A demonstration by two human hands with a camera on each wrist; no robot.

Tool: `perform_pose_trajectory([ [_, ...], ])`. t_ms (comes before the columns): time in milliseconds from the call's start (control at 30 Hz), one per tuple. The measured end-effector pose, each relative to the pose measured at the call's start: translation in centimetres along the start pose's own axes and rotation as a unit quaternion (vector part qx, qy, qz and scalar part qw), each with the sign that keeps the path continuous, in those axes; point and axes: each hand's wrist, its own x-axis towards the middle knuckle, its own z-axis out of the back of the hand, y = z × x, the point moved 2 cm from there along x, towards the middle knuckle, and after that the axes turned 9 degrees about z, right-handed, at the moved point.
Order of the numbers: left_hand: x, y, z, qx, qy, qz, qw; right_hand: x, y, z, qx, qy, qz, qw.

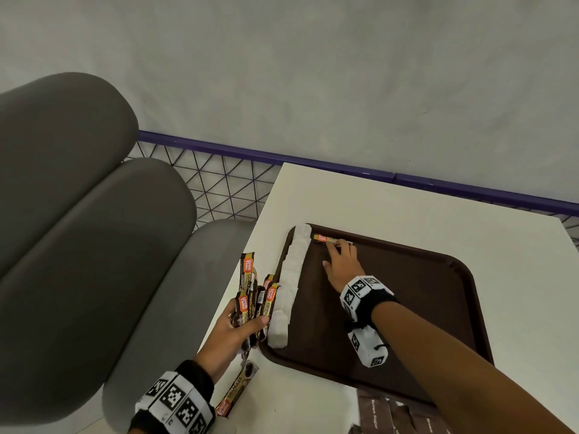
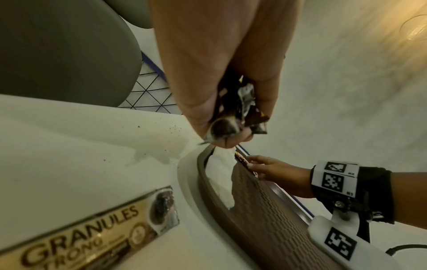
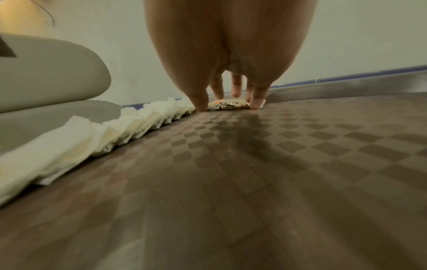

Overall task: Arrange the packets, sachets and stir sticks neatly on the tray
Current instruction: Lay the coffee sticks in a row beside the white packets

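A brown tray lies on the white table. A row of white sachets runs along its left edge. One coffee sachet lies in the tray's far left corner, and my right hand rests straight fingers on it. Left of the tray, my left hand grips a fanned bundle of coffee sachets above the table edge. Another coffee sachet lies loose on the table near my left wrist.
Brown sugar packets lie on the table just in front of the tray. Grey padded seats stand to the left, with a wire mesh panel and a purple rail behind. Small dark specks dot the table in the left wrist view.
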Motion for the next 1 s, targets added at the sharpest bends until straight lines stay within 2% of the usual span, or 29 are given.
perform_pose_trajectory([
  [133,0.1,0.2,-0.2,-0.011,-0.001,-0.001,1.000,-1.9,1.2,0.9,0.109,-0.058,0.026,0.992],
  [233,0.5,0.6,-0.5,-0.020,-0.002,-0.007,1.000,-4.6,2.7,1.3,0.203,-0.069,0.051,0.975],
  [333,0.7,0.8,-1.3,-0.025,-0.004,-0.013,1.000,-7.3,4.4,1.4,0.286,-0.022,0.065,0.956],
  [467,0.8,0.8,-2.5,-0.028,-0.023,-0.035,0.999,-9.9,6.7,1.8,0.414,0.040,0.064,0.907],
  [567,0.6,0.5,-3.3,-0.023,-0.014,-0.047,0.999,-10.8,7.7,1.9,0.428,0.051,0.067,0.900],
  [667,0.7,0.5,-3.4,-0.018,-0.014,-0.044,0.999,-10.7,7.8,1.8,0.456,0.044,0.043,0.888],
  [800,0.8,0.5,-2.9,-0.022,-0.027,-0.048,0.998,-10.3,7.2,2.4,0.545,0.004,-0.015,0.838],
  [867,0.8,0.2,-2.5,-0.032,-0.035,-0.052,0.998,-10.3,6.9,2.8,0.571,0.008,-0.021,0.821],
  [900,0.7,0.0,-2.3,-0.040,-0.035,-0.055,0.997,-10.3,6.8,2.9,0.566,0.019,-0.012,0.824],
  [1000,0.6,-0.8,-2.2,-0.076,-0.029,-0.066,0.995,-10.2,6.3,2.8,0.482,0.065,0.030,0.873],
])
